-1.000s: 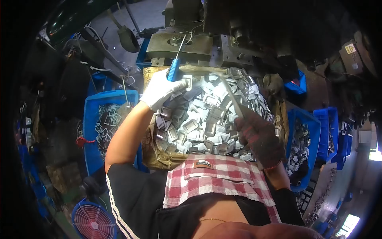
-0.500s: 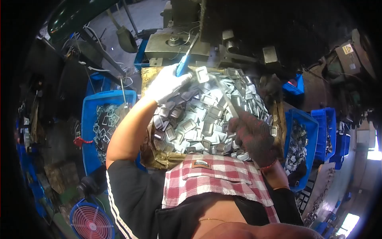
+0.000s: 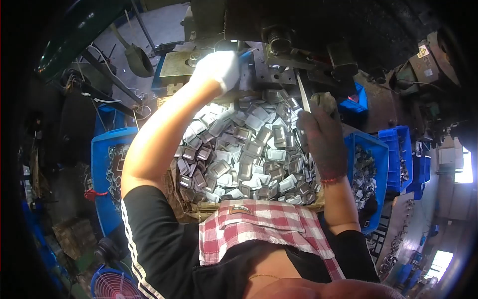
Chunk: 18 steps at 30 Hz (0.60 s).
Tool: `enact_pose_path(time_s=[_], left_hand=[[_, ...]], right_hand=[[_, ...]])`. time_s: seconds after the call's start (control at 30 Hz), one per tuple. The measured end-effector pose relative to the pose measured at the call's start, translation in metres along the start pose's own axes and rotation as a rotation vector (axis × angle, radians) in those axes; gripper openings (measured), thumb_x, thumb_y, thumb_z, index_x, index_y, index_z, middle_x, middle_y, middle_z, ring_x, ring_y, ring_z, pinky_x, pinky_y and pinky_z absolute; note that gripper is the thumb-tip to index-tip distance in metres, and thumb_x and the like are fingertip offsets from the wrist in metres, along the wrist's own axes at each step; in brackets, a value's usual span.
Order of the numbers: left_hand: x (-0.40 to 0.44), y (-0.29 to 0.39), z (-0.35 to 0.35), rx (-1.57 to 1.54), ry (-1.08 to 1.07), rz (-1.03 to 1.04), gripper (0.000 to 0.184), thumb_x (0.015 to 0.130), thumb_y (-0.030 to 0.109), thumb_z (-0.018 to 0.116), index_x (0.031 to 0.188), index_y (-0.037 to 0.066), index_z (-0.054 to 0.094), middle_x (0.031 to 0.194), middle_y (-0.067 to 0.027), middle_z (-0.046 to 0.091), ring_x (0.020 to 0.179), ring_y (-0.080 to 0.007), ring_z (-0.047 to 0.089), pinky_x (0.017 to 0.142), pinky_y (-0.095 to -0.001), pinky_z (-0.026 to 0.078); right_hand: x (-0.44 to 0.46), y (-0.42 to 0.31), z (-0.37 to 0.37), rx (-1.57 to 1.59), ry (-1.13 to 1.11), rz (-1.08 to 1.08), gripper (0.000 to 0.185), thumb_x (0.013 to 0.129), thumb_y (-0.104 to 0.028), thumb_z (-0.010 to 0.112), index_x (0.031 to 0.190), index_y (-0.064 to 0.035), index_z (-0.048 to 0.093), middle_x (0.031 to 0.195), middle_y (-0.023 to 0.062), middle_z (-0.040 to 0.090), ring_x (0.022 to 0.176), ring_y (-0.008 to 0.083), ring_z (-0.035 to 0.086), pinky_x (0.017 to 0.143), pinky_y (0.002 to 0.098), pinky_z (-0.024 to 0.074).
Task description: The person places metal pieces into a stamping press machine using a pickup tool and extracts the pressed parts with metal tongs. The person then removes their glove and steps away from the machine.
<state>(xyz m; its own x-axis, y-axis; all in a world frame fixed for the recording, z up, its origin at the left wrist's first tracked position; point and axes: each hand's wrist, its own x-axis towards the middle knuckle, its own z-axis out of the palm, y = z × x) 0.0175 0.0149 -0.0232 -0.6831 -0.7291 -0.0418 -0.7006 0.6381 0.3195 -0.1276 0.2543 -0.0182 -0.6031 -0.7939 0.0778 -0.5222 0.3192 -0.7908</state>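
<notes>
My left hand (image 3: 219, 69), in a white glove, is closed around a blue-handled tool (image 3: 244, 56) with a thin metal shaft. It is over the front of the machine's metal die (image 3: 271, 74). In a dark glove with a red cuff, my right hand (image 3: 324, 142) grips a long flat metal strip (image 3: 302, 93), whose far end points up to the die's edge. Between and below my hands lies a heap of small rectangular metal pieces (image 3: 245, 167), shaped like shallow trays, in a brown-lined container (image 3: 199, 212).
Blue bins with metal parts stand at the left (image 3: 102, 174) and right (image 3: 381, 164). Another blue crate (image 3: 396, 149) is farther right. The dark press (image 3: 308, 25) overhangs the top. A blue fan (image 3: 117, 284) is at lower left.
My left hand has moved up from the heap to the die with the blue-handled tool. My right hand has risen, bringing the metal strip to the die. The loose piece by my left hand has gone from there.
</notes>
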Motion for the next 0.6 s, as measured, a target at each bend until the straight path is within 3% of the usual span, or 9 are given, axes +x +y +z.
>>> enact_pose_path(time_s=[0.07, 0.2, 0.3, 0.37, 0.47, 0.53, 0.6], left_hand=[[-0.02, -0.015, 0.009, -0.074, 0.097, 0.025, 0.035, 0.092, 0.033, 0.064, 0.095, -0.001, 0.071, 0.093, -0.0244, 0.072, 0.087, -0.0395, 0.071, 0.079, -0.0456, 0.056], [-0.079, -0.009, 0.007, -0.086, -0.221, -0.007, 0.048, 0.083, 0.049, 0.073, 0.097, 0.004, 0.069, 0.088, -0.0226, 0.07, 0.082, -0.0383, 0.069, 0.078, -0.0453, 0.055], [-0.108, -0.021, 0.032, 0.028, -0.104, 0.008, 0.039, 0.083, 0.041, 0.074, 0.09, 0.003, 0.069, 0.091, -0.0194, 0.069, 0.088, -0.0348, 0.069, 0.079, -0.0444, 0.054], [-0.113, -0.019, 0.031, 0.024, -0.065, -0.003, 0.033, 0.082, 0.034, 0.074, 0.09, 0.002, 0.069, 0.092, -0.0186, 0.068, 0.087, -0.0339, 0.069, 0.079, -0.0447, 0.053], [-0.119, -0.016, 0.032, 0.079, 0.006, 0.044, 0.029, 0.08, 0.028, 0.075, 0.09, 0.002, 0.069, 0.09, -0.018, 0.068, 0.086, -0.034, 0.069, 0.078, -0.044, 0.053], [-0.12, -0.017, 0.028, 0.09, -0.016, 0.065, 0.028, 0.078, 0.027, 0.075, 0.091, 0.003, 0.069, 0.09, -0.0179, 0.068, 0.086, -0.0343, 0.069, 0.078, -0.0429, 0.054], [-0.117, -0.017, 0.028, 0.118, -0.044, 0.055, 0.028, 0.078, 0.026, 0.075, 0.093, 0.003, 0.069, 0.091, -0.0177, 0.068, 0.086, -0.0342, 0.069, 0.077, -0.0429, 0.054]], right_hand=[[0.005, -0.026, 0.004, 0.053, -0.059, 0.062, 0.026, 0.094, -0.02, 0.064, 0.117, -0.0075, 0.068, 0.083, 0.0016, 0.067, 0.06, 0.0082, 0.058, 0.052, 0.0241, 0.0451], [0.01, -0.001, 0.014, 0.262, -0.09, 0.089, 0.024, 0.092, -0.018, 0.068, 0.114, -0.0066, 0.069, 0.09, 0.0034, 0.067, 0.071, 0.0086, 0.062, 0.058, 0.0249, 0.0491], [0.009, -0.003, 0.016, 0.012, -0.104, 0.118, 0.026, 0.09, -0.018, 0.072, 0.114, -0.0075, 0.069, 0.101, 0.0061, 0.068, 0.083, 0.01, 0.065, 0.065, 0.0258, 0.0523], [0.009, 0.008, 0.021, -0.32, 0.176, -0.29, 0.028, 0.09, -0.018, 0.073, 0.116, -0.0085, 0.068, 0.102, 0.0065, 0.068, 0.085, 0.0103, 0.065, 0.065, 0.0257, 0.0523], [0.017, 0.027, 0.002, -0.851, 0.286, -0.743, 0.031, 0.091, -0.017, 0.071, 0.12, -0.0088, 0.068, 0.097, 0.0053, 0.069, 0.079, 0.0099, 0.065, 0.061, 0.0248, 0.05], [0.014, 0.024, -0.006, -0.749, 0.199, -0.621, 0.034, 0.092, -0.016, 0.068, 0.124, -0.0071, 0.065, 0.109, 0.0106, 0.064, 0.092, 0.02, 0.061, 0.073, 0.0312, 0.0473], [0.0, 0.016, -0.013, -0.574, 0.129, -0.43, 0.034, 0.092, -0.015, 0.067, 0.125, -0.0074, 0.065, 0.104, 0.0093, 0.065, 0.085, 0.0175, 0.06, 0.069, 0.0301, 0.0465]])
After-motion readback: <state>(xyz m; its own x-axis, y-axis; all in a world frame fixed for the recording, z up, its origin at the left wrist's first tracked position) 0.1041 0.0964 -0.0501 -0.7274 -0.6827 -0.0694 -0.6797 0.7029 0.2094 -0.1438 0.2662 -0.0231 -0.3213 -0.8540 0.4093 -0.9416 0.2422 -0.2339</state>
